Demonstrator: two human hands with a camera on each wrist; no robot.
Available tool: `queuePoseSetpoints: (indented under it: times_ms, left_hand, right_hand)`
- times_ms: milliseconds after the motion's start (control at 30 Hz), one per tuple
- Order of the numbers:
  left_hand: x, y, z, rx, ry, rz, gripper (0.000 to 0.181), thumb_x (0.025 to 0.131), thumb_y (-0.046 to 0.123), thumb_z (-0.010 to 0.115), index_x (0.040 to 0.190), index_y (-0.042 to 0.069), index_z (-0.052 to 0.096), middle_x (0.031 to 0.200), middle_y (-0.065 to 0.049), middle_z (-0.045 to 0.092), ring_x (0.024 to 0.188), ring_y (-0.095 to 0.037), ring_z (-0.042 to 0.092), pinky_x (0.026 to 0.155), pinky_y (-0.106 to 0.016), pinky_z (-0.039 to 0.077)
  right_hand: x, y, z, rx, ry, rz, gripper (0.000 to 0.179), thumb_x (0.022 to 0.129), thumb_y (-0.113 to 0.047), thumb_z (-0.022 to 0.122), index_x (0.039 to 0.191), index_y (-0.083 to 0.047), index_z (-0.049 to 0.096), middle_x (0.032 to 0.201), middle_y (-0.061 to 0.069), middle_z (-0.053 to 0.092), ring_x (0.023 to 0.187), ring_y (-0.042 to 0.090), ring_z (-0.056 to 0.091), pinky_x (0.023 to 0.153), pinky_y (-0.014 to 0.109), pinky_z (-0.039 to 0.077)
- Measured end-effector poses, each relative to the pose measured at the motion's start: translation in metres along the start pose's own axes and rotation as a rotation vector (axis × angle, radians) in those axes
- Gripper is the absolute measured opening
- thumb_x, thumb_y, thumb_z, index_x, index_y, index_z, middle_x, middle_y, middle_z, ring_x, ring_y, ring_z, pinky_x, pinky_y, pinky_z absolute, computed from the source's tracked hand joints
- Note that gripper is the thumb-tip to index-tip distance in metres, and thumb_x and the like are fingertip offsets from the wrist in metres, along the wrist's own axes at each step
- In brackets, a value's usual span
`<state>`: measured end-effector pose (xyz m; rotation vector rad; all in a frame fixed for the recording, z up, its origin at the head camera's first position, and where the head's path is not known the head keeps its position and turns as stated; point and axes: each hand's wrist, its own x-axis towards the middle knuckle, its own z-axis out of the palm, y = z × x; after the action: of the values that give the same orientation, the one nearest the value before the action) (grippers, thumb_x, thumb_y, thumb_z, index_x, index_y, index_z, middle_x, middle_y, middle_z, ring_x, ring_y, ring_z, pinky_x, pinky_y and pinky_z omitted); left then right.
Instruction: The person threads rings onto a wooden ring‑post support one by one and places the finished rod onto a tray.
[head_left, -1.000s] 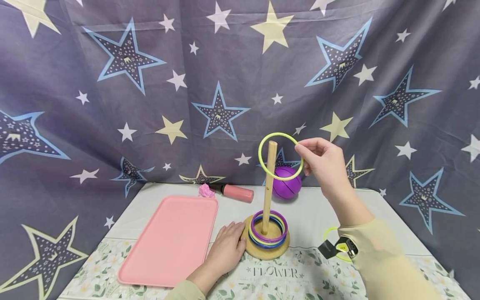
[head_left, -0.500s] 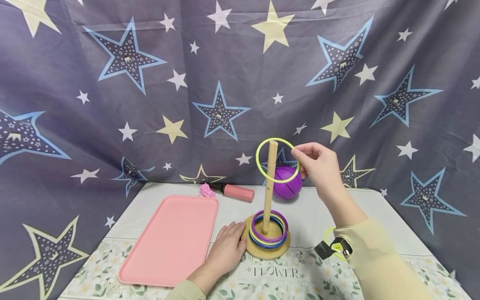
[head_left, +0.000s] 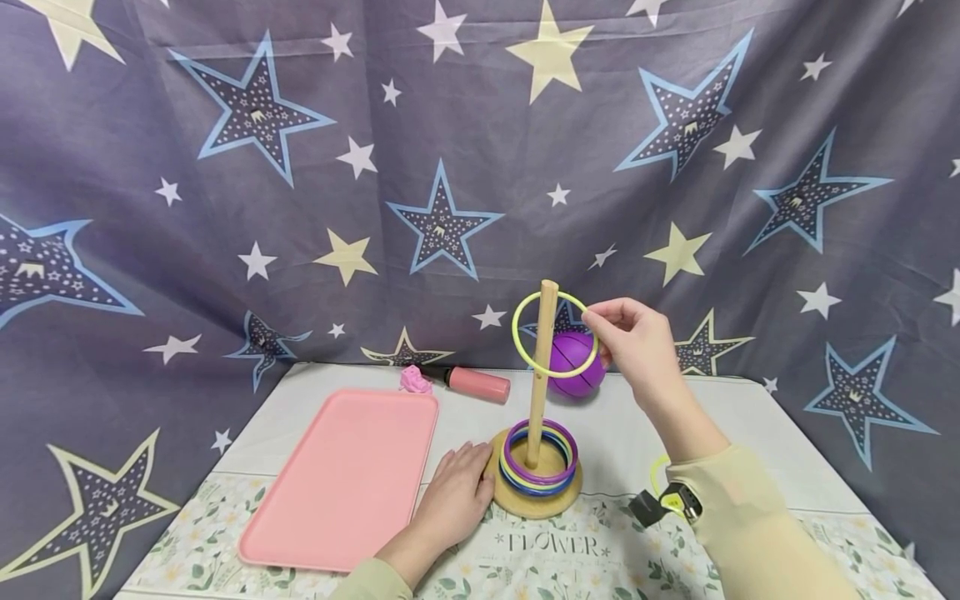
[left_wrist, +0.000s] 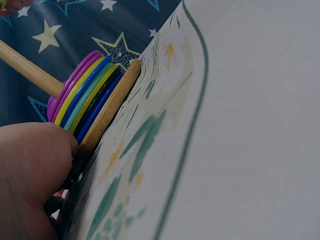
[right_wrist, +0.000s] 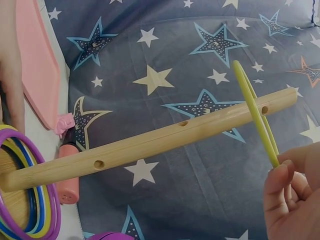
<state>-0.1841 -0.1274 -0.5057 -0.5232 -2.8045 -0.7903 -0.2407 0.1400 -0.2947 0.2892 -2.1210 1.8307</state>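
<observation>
My right hand (head_left: 633, 342) pinches a yellow-green ring (head_left: 515, 325) at its right edge. In the right wrist view the ring (right_wrist: 248, 95) is round the wooden post (right_wrist: 150, 142), a little below its top end. The post (head_left: 539, 400) stands upright on a round wooden base (head_left: 536, 507). Several stacked rings (head_left: 576, 454) in purple, yellow, blue and green lie round the foot of the post. My left hand (head_left: 453, 493) rests on the table against the base's left edge, fingers fairly straight; only part of that hand (left_wrist: 32, 165) shows in the left wrist view.
A pink tray (head_left: 341, 475) lies at the left. Behind are a pink crumpled item (head_left: 415, 380), a pink-handled pump (head_left: 478, 385) and a purple ball (head_left: 576, 383). Another yellow-green ring (head_left: 657, 473) lies partly hidden beside my right sleeve. A starry curtain (head_left: 480, 125) hangs behind the table.
My right hand has come down and slightly left with the yellow-green ring, from about the post's top to a little below it. My left hand stays by the base.
</observation>
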Motion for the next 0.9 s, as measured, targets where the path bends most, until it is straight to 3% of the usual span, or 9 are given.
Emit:
queuePoseSetpoints:
  times_ms: [633,900]
  left_hand:
    - [0.001,0.001,0.0,0.007,-0.006,-0.016,0.05,0.112,0.018,0.058,0.157,-0.006,0.055,0.16,-0.022,0.057,0.155,-0.043,0.045,0.132,-0.062,0.026]
    - [0.0,0.001,-0.001,0.003,-0.004,-0.007,0.05,0.112,0.017,0.059,0.156,-0.007,0.056,0.16,-0.022,0.057,0.155,-0.044,0.045,0.132,-0.063,0.026]
  right_hand:
    - [-0.008,0.021,0.003,-0.015,-0.029,0.045,0.027,0.104,-0.015,0.079,0.114,0.009,0.074,0.078,-0.001,0.068,0.057,0.01,0.058,0.052,0.024,0.057]
    - [-0.012,0.032,0.005,-0.037,-0.037,0.056,0.025,0.104,-0.014,0.079,0.113,0.008,0.075,0.077,0.005,0.066,0.057,0.01,0.057,0.052,0.023,0.055]
